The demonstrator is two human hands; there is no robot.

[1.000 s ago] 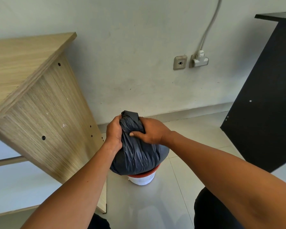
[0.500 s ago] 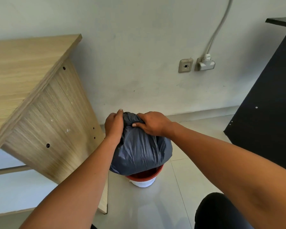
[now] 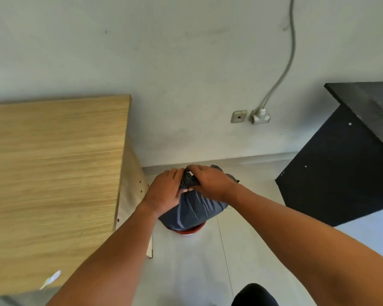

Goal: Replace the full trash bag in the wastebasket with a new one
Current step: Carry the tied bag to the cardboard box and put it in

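Bulging dark grey plastic trash bag [image 3: 192, 212] sitting in red-rimmed white wastebasket [image 3: 189, 231] on the floor at 12 o'clock, left hand [image 3: 164, 193] and right hand [image 3: 208, 182] fingers curled, pinching its gathered neck

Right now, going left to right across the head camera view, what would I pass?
Wooden desk → dark trash bag gripped by both hands over the wastebasket → wall switch → plugged socket → black cabinet.
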